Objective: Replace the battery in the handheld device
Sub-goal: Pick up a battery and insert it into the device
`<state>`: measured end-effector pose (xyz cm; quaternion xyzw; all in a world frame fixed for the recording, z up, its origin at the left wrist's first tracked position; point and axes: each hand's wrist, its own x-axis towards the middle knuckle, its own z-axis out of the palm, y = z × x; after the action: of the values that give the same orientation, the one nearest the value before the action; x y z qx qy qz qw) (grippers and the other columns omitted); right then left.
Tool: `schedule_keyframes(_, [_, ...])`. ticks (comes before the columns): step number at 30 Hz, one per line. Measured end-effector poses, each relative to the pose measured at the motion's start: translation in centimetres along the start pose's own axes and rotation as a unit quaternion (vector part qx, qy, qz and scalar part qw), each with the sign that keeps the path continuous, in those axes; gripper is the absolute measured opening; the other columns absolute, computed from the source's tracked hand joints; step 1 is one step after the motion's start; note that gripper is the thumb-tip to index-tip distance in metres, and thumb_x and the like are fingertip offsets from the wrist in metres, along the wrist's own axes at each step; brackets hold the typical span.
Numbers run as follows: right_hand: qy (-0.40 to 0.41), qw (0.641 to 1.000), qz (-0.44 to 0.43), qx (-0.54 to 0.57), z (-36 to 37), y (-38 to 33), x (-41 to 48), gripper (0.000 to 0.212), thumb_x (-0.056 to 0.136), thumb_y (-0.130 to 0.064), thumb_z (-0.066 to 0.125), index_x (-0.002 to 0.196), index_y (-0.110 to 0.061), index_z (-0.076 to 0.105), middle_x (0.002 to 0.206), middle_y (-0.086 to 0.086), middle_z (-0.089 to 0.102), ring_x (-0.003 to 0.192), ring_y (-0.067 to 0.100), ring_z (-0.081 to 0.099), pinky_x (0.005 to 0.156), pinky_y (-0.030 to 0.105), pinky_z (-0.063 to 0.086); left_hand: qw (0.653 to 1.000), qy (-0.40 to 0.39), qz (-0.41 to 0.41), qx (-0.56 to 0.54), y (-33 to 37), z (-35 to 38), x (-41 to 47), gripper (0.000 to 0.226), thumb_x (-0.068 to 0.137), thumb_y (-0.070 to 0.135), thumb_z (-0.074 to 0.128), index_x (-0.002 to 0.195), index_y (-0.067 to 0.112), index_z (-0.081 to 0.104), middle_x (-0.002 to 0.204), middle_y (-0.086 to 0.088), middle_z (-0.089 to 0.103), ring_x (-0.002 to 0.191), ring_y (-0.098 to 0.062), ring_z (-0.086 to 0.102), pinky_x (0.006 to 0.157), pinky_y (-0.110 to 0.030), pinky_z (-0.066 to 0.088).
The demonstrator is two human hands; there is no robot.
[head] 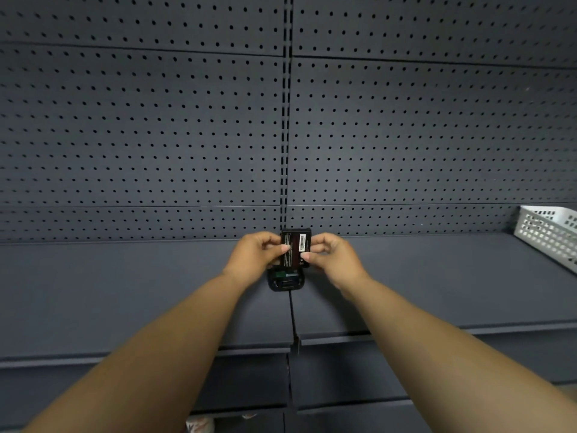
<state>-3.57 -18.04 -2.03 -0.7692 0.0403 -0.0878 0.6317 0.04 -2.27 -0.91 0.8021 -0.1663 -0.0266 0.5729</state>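
Before us stands a dark grey pegboard (140, 126) in two panels, split by one slotted upright, and below it a shelf (109, 292) of the same grey, likewise in two sections that meet at a seam in the middle. One white perforated basket (549, 235) sits at the shelf's far right end, against the back wall and partly cut off by the frame. Our two bare forearms reach in from the near edge and meet over the seam, close to the shelf's back edge. There we hold one black handheld device (285, 281), its back towards us and its lower part showing an open compartment with a green patch inside. Over its upper part lies one flat black battery (296, 248), rectangular, with fine print in reddish lines and one white barcode label on its right half. Our left hand (254, 256) is closed on the battery's left edge, thumb pressed on its face; our right hand (331, 257) pinches its right edge, thumb tip just below the label.
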Motion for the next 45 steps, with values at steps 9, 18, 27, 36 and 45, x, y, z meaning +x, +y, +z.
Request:
schedule_keyframes(9, [0.01, 0.991, 0.134, -0.011, 1.8, -0.2, 1.7, 0.01, 0.085, -0.006, 0.066, 0.09, -0.005, 0.058, 0.078, 0.009, 0.061, 0.056, 0.013, 0.056, 0.043, 0.013, 0.05, 0.987, 0.001, -0.149, -0.055, -1.5, -0.7, 1.1, 0.021, 0.088, 0.006, 0.059, 0.107, -0.003, 0.059, 0.078, -0.009, 0.061, 0.059, -0.009, 0.054, 0.047, -0.008, 0.049])
schedule_keyframes(18, [0.01, 0.978, 0.208, -0.027, 2.1, 0.1, 2.6, 0.009, 0.085, -0.004, 0.064, 0.092, -0.001, 0.058, 0.081, 0.015, 0.058, 0.054, 0.014, 0.051, 0.035, 0.012, 0.047, 0.978, -0.052, -0.195, -0.044, -2.4, -1.0, 1.8, 0.01, 0.088, 0.004, 0.059, 0.078, 0.002, 0.06, 0.072, -0.011, 0.062, 0.059, -0.01, 0.063, 0.054, -0.011, 0.054])
schedule_keyframes(27, [-0.028, 0.981, 0.179, -0.071, 1.8, 0.3, 3.7, 0.017, 0.083, -0.012, 0.068, 0.097, -0.001, 0.065, 0.084, 0.012, 0.063, 0.067, 0.017, 0.06, 0.068, 0.023, 0.053, 0.98, -0.099, -0.171, -0.02, -1.9, -1.2, 2.3, 0.007, 0.081, 0.008, 0.069, 0.075, 0.007, 0.065, 0.073, -0.005, 0.065, 0.057, -0.003, 0.062, 0.057, -0.008, 0.052])
schedule_keyframes(36, [-0.108, 0.948, 0.119, -0.275, 1.6, 0.1, 3.7, 0.053, 0.077, -0.007, 0.073, 0.127, -0.001, 0.057, 0.124, 0.014, 0.064, 0.116, 0.026, 0.059, 0.107, 0.038, 0.04, 0.971, -0.111, -0.112, 0.182, -2.6, -1.4, 3.1, 0.043, 0.075, 0.009, 0.075, 0.115, 0.002, 0.062, 0.113, -0.011, 0.067, 0.103, -0.02, 0.062, 0.095, -0.025, 0.041])
schedule_keyframes(45, [-0.089, 0.926, 0.06, -0.362, 2.2, 0.4, 3.2, 0.054, 0.081, -0.018, 0.071, 0.131, -0.009, 0.054, 0.131, 0.009, 0.06, 0.118, 0.022, 0.057, 0.104, 0.033, 0.042, 0.938, -0.132, -0.029, 0.32, -3.6, -1.3, 3.2, 0.039, 0.084, 0.015, 0.066, 0.121, 0.006, 0.057, 0.124, -0.012, 0.063, 0.113, -0.023, 0.058, 0.099, -0.03, 0.042])
